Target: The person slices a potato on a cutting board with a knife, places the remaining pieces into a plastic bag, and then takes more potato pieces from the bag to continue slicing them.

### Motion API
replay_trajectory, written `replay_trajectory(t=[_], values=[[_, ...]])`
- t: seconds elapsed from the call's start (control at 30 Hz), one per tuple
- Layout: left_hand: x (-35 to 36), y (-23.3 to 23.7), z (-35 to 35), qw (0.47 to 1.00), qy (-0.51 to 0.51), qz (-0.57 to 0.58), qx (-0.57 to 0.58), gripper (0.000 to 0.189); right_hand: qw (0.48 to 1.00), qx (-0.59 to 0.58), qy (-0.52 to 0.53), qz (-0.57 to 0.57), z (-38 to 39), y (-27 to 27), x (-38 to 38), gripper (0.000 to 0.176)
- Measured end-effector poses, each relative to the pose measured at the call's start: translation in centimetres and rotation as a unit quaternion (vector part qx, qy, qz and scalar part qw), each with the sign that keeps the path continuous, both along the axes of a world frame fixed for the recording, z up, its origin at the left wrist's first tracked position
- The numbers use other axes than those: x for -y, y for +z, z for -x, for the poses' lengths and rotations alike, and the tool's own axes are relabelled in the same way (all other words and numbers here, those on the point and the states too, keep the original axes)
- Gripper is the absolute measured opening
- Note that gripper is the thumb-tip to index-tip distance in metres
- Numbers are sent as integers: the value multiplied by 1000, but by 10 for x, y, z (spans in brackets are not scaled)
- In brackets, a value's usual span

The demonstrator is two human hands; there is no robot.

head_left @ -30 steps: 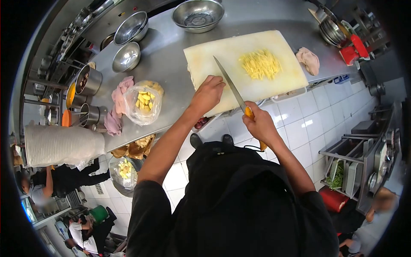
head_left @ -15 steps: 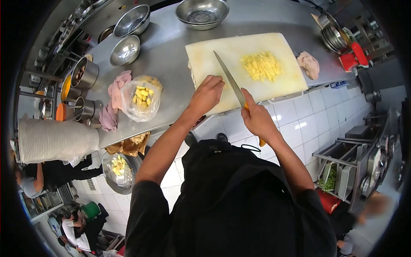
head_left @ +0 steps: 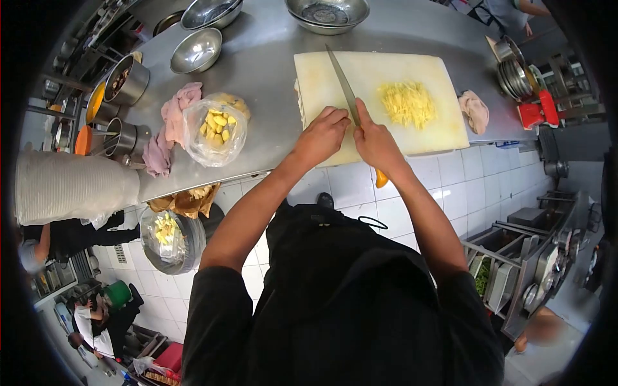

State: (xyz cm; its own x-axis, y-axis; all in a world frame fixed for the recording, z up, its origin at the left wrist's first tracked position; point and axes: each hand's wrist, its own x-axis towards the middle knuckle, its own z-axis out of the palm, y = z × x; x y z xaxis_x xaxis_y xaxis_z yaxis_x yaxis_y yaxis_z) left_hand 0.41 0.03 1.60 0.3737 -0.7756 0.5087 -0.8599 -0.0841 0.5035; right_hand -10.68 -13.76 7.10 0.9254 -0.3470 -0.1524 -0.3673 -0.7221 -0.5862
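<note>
A long knife (head_left: 342, 75) with a yellow handle lies angled over the white cutting board (head_left: 315, 72). My right hand (head_left: 377, 143) is closed round its handle, thumb or finger along the blade's base. Close to the blade's left side, my left hand (head_left: 324, 135) has its fingers pinched together above the board's front left part; what they hold is hidden. To the right of the knife, a pile of thin yellow strips (head_left: 408, 104) rests on the board. A clear plastic bag (head_left: 228, 149) of peeled yellow pieces (head_left: 217, 126) stands open on the steel counter (head_left: 270, 96), left of the board.
Metal bowls (head_left: 196, 50) stand at the back; cloths (head_left: 182, 109) lie left and another cloth (head_left: 474, 112) right. Stacked plastic containers (head_left: 77, 186) are at the left edge. Below the counter is a lined bin (head_left: 168, 241). People (head_left: 96, 321) are at lower left.
The view has shifted, so the board and bowls appear farther right and the bowls higher. My hands are closer together, with my left fingers nearer the knife blade.
</note>
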Motion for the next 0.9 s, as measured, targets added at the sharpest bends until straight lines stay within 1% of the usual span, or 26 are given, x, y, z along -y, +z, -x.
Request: replay_trajectory(t=[0.27, 0.33, 0.47, 0.53, 0.63, 0.73, 0.83, 0.9], values=[[0, 1, 0, 1000, 5, 20, -21, 17, 1000, -27, -7, -5, 5, 6, -6, 73], [1, 0, 0, 999, 5, 12, -34, 17, 999, -30, -14, -4, -6, 6, -4, 73], [3, -1, -2, 999, 6, 25, -34, 15, 999, -27, -11, -13, -2, 8, 8, 72], [2, -3, 0, 998, 16, 37, -42, 15, 999, -44, -7, -27, 10, 29, 7, 70], [2, -4, -1, 998, 19, 45, -46, 15, 993, -82, -25, -83, 19, 61, 2, 69], [6, -4, -5, 987, 72, 98, -106, 18, 991, -71, -41, -103, 31, 70, 3, 68], [24, 1, -28, 980, 167, 53, -98, 21, 988, -49, -89, -115, 47, 67, 3, 69], [33, 7, -52, 991, 92, -46, -81, 20, 988, -44, -100, -113, 57, 66, 2, 68]])
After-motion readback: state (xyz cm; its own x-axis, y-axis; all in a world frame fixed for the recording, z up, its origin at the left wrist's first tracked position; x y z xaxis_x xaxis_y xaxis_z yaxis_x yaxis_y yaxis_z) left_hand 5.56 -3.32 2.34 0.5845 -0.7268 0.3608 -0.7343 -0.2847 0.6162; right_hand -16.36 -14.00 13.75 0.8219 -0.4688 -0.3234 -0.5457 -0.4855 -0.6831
